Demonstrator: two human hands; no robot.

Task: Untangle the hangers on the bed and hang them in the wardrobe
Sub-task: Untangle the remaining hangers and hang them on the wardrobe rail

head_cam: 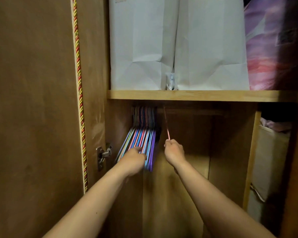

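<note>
Two hands reach into the wardrobe: our left hand [134,158] rests on the packed bunch of coloured hangers [143,138], fingers hidden among them, while our right hand [174,151] pinches a single pink hanger [167,129] hooked on the rail [187,111] under the shelf [196,95] of white paper bags [177,48].

hangers [143,134] under shelf [196,95], bags [179,48] on shelf

Two bare forearms reach in, no sleeves showing; left hand [133,158] and right hand [174,152] wear nothing.
</note>
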